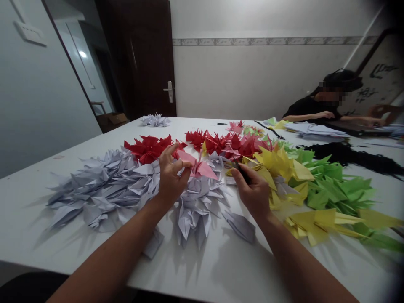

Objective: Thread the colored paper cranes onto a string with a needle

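Note:
My left hand is raised over the table and pinches a pink folded paper crane between thumb and fingers. My right hand is closed around a thin dark object, perhaps a pen, its tip pointing toward the pink crane. Beneath both hands lies a heap of pale lilac paper cranes. A single lilac crane rests on the table just below my right wrist.
Red cranes, yellow cranes and green cranes are piled across the white table. Another person in black sits at the far right with paper sheets. A dark door stands behind.

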`<state>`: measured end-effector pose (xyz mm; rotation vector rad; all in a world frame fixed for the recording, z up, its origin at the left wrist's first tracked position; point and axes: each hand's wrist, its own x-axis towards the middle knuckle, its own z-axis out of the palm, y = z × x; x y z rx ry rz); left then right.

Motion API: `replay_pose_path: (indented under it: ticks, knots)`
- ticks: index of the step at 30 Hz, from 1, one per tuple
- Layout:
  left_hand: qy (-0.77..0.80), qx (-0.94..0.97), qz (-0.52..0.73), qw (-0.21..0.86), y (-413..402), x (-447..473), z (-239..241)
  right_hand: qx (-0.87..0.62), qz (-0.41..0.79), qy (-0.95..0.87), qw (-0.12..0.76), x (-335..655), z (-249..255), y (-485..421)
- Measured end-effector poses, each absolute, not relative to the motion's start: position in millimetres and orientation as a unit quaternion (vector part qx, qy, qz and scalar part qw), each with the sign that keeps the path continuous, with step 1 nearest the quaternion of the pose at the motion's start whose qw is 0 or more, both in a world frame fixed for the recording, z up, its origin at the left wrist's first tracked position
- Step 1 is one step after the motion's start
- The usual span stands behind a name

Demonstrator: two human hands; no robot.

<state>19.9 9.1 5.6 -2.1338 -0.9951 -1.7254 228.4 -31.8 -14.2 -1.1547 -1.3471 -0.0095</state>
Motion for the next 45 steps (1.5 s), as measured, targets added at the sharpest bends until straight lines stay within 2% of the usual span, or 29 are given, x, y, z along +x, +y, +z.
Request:
replay_pose_path:
  ticks: [8, 17, 22, 32, 40, 45]
  knots:
    - [-0.272, -0.776, -0.558, 0.116, 2.7, 23.0, 6.7, -0.407, -0.009, -0.749, 0.523, 213.4, -10.9, -43.3]
    - [-0.209, -0.797, -0.562, 0.07, -7.2, 31.7, 7.0, -0.39, 0.02, -0.782, 0.485, 209.3, -11.3, -44.8]
    - [-0.238, -0.768, -0.588, 0.081, -0.5, 26.2, 8.4, -0.424, 0.04, -0.745, 0.514, 210.5, -11.9, -44.1]
    - [-0.451, -0.635, -0.626, 0.04, 38.0, -12.0, 12.1, -0.482, 0.04, -0.692, 0.536, 217.7, -15.1, -37.8]
    - [-0.483, -0.655, -0.58, 0.015, 59.2, -19.2, -5.6, -0.478, 0.022, -0.695, 0.537, 218.3, -16.2, -36.4]
    - [-0.483, -0.658, -0.578, -0.003, 55.2, -11.5, 2.8, -0.477, 0.018, -0.694, 0.538, 219.2, -16.7, -35.6]
